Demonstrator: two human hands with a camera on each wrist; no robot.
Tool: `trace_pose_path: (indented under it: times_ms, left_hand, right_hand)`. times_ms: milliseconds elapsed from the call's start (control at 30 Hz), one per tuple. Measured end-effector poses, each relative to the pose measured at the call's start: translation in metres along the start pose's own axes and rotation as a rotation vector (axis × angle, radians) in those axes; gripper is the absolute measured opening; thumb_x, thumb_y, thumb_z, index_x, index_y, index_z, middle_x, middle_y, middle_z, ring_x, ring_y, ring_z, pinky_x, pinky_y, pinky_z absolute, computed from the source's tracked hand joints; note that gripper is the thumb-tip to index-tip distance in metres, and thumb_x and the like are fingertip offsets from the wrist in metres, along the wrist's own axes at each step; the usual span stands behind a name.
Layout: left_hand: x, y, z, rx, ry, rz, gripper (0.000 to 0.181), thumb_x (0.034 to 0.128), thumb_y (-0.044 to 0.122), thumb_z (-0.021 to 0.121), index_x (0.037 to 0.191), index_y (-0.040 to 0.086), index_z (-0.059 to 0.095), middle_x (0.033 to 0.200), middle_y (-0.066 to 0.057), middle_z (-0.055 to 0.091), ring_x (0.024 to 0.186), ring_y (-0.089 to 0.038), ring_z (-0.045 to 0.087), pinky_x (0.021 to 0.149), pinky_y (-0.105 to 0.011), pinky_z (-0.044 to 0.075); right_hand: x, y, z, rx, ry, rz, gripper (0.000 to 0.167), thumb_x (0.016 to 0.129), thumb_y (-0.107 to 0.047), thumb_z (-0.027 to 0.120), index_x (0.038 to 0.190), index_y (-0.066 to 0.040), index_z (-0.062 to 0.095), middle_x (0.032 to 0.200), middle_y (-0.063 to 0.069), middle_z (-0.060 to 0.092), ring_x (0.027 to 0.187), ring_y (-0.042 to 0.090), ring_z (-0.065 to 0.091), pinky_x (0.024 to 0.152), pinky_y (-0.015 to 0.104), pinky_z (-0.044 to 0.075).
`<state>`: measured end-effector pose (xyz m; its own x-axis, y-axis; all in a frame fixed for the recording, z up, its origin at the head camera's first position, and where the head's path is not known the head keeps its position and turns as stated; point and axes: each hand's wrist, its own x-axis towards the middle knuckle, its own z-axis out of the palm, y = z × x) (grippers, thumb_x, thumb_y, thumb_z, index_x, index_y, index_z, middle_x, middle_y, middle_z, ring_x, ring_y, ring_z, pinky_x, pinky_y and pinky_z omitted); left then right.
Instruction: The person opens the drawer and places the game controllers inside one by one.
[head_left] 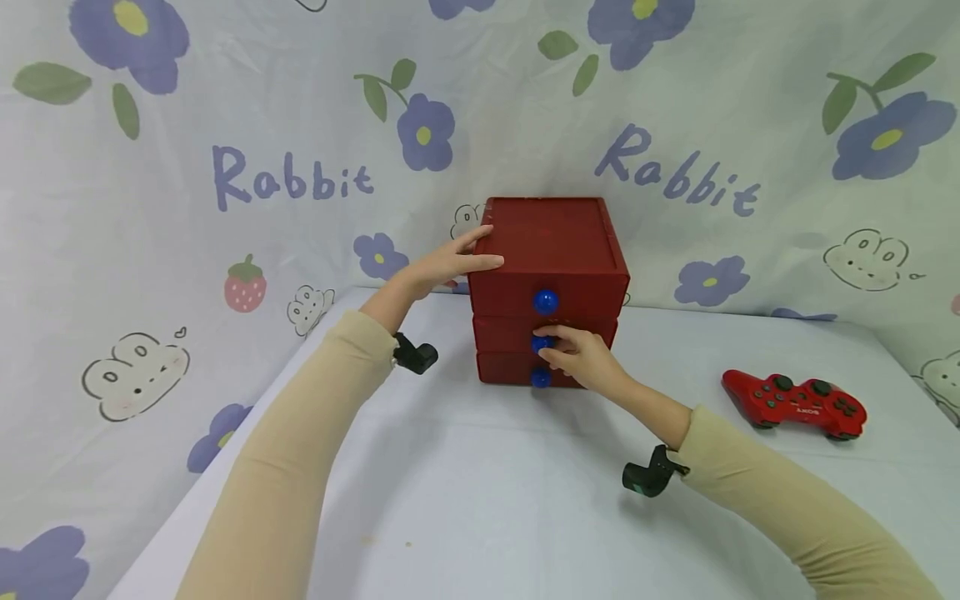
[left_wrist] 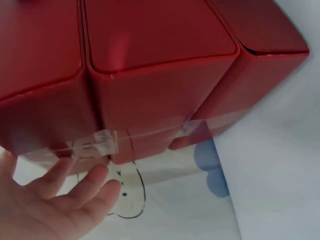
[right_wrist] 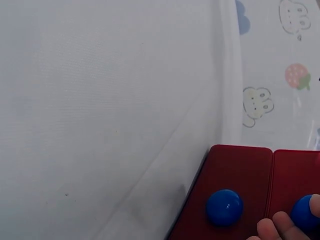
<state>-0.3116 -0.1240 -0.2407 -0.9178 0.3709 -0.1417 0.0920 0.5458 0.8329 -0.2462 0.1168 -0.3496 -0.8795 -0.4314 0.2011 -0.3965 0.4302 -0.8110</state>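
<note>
A dark red box of three stacked drawers [head_left: 551, 237], each with a round blue knob, stands on the white table against the printed cloth. My left hand [head_left: 444, 265] rests on its top left edge, fingers extended; in the left wrist view the fingers [left_wrist: 95, 192] lie along the box's side by some clear tape [left_wrist: 102, 143]. With thumb and fingers my right hand [head_left: 585, 358] pinches the middle blue knob [head_left: 540, 342]. The upper knob [head_left: 546, 302] and the lower knob [head_left: 541, 377] are untouched. In the right wrist view the lower knob [right_wrist: 224, 207] shows whole.
A red game controller [head_left: 797, 405] lies on the white table [head_left: 480, 500] to the right of the box. Behind hangs a cloth [head_left: 300, 108] printed with flowers, rabbits and lettering. Each wrist carries a small black camera.
</note>
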Motion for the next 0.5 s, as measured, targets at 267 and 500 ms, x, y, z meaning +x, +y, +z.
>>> trace_pose_path:
  times_ms: [267,500]
  left_hand:
    - [0.0009,-0.0012,0.0000,-0.011,-0.011,-0.018,0.074,0.0848,0.047,0.055,0.145,0.039,0.013,0.154,-0.004,0.003,0.137,-0.032,0.016,0.102,-0.059,0.024]
    - [0.0002,0.0003,0.0005,-0.017,-0.021,-0.028,0.074,0.0854,0.046,0.055,0.145,0.039,0.012,0.154,-0.006,0.003,0.137,-0.033,0.016,0.103,-0.060,0.022]
  right_hand:
    - [-0.0001,0.0000,-0.0014,-0.006,0.004,-0.011,0.033,0.089,-0.012,0.060,0.120,-0.002,0.057,0.095,0.020,0.066,0.079,0.033,0.064,0.068,0.036,0.054]
    - [-0.0018,-0.0056,-0.0065,-0.060,-0.014,-0.002,0.035,0.087,-0.013,0.062,0.120,-0.002,0.058,0.087,0.017,0.066,0.071,0.032,0.062,0.063,0.034,0.054]
